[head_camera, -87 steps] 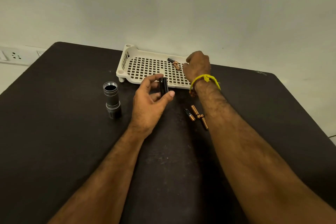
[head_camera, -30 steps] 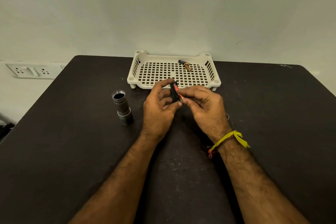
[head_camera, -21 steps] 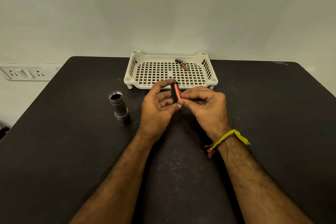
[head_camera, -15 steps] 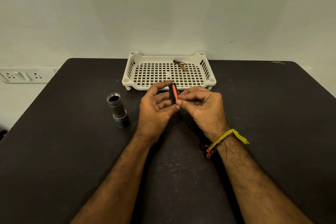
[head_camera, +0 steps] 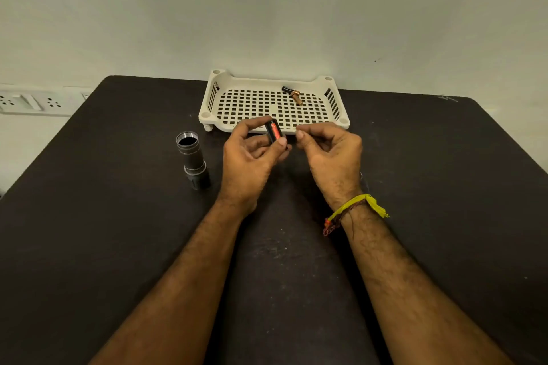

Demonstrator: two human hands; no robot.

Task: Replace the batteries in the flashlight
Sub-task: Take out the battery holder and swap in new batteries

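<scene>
My left hand (head_camera: 247, 160) grips a small black battery holder (head_camera: 274, 133) upright between thumb and fingers; a red-orange battery shows in its side. My right hand (head_camera: 332, 154) hovers just right of the holder with fingers curled and fingertips pinched together, not touching it; I see nothing in it. The grey flashlight body (head_camera: 192, 158) stands on the black table to the left, open end up. In the white perforated tray (head_camera: 216, 115) behind my hands lie two copper-and-black batteries (head_camera: 293, 94) at the back right.
The black table (head_camera: 118, 231) runs to the wall behind the tray. A white socket strip (head_camera: 29, 102) is on the wall at far left. A small ring-like object (head_camera: 362, 176) peeks out on the table behind my right wrist.
My right hand fetched a battery from beside the tray, pressed it into the holder, and has now drawn a little to the right, off the holder. The left hand keeps holding it.
</scene>
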